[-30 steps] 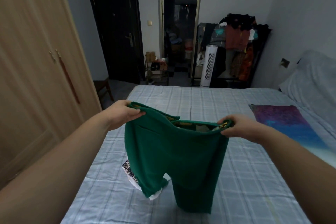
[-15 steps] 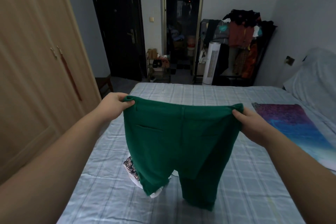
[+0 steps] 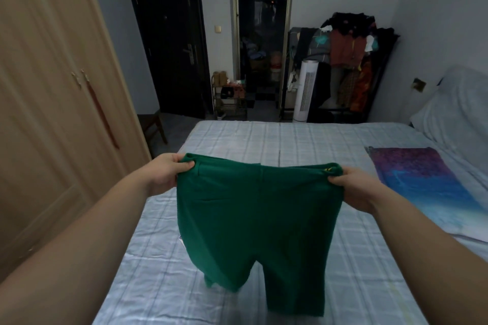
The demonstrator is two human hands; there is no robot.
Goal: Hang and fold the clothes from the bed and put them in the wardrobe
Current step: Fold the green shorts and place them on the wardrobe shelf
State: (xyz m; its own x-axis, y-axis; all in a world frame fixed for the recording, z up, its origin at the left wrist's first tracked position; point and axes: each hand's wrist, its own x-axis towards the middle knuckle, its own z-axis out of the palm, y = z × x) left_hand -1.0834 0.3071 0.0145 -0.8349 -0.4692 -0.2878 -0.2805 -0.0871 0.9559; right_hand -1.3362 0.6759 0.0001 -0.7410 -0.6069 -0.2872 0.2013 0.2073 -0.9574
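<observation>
Green fleecy shorts (image 3: 253,219), waistband corners pinched by left hand (image 3: 169,174) and right hand (image 3: 356,190).

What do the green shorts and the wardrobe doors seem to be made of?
The green shorts: likely a soft knit or fleece-like fabric, matte; they hang limp, with a slightly fuzzy surface. The wardrobe doors: light wood or wood-look laminate, satin; faint grain lines show, but which one I cannot tell.

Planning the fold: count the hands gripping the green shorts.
2. The left hand grips the waistband of the green shorts at its left end; the right hand, its right end.
</observation>
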